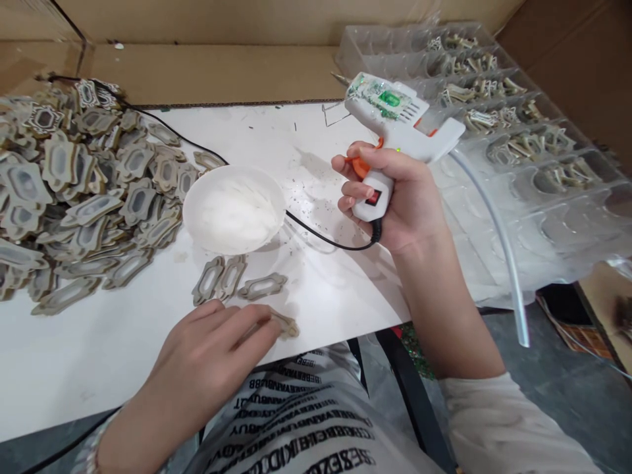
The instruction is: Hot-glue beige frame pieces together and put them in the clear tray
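Observation:
My right hand [405, 191] is wrapped round the handle of a white hot glue gun [385, 105] with an orange trigger. The gun's metal nozzle points up and left, and a clear glue stick [498, 224] hangs out of its back. At the table's front edge, the fingers of my left hand [222, 349] are closed over a small beige frame-shaped piece [287, 325]; one end sticks out past them. Just beyond these fingers lie three similar pieces [263, 286]. Behind them stands a white bowl [234, 210] with white material inside.
A large heap of frame-shaped pieces [93, 197] covers the table's left side. To the right, a clear compartment tray [523, 217] holds more pieces in several pockets. The gun's black cord [326, 238] passes behind the bowl. Cardboard [212, 72] walls the back.

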`<state>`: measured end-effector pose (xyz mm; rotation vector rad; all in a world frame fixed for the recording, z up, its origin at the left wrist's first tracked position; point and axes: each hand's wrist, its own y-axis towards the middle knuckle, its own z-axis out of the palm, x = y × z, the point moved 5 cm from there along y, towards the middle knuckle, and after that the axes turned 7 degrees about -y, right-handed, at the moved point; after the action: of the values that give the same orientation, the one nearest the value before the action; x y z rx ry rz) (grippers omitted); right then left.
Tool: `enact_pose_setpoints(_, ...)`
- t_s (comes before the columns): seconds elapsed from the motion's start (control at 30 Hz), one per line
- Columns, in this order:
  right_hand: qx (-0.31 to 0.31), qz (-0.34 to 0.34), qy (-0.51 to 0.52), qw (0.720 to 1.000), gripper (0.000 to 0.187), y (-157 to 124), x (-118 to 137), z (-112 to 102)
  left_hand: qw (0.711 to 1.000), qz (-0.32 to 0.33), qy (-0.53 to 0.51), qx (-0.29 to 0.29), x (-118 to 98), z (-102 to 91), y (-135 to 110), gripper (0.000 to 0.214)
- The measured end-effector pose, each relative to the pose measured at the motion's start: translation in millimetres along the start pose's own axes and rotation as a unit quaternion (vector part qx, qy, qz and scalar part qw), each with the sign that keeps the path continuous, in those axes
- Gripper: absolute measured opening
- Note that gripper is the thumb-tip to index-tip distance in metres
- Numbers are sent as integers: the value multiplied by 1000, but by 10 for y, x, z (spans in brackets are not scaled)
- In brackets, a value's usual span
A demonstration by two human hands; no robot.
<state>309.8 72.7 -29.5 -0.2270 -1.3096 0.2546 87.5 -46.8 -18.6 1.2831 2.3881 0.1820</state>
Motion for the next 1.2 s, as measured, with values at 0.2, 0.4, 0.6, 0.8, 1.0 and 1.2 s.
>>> enact_pose_setpoints(0.2,14,-12,5,1000,21,9,1,-7,1000,-2,3,5,6,17,-7,22)
enact_pose_setpoints(0.4,13,-19,-2,1000,22,2,7,3,1000,-1,10,5,10,-8,6,25)
enact_pose_setpoints(0.6,-5,4,2,1000,23,-19,17,21,1000,-9,4,14,20,-4,-46,24)
enact_pose_setpoints(0.8,-3,-5,7,1000,23,-11,10,18,999,-25,-3,25,23,31,-151,25)
enact_pose_setpoints(1.0,2,-5,0,1000,22,5,-6,-7,982,-180,-42,-37,165,-97,-218,19)
enact_pose_setpoints(1.2,8,-4,37,999,15,-8,-25,20,920,-378,70,-73,402,-101,-422,27)
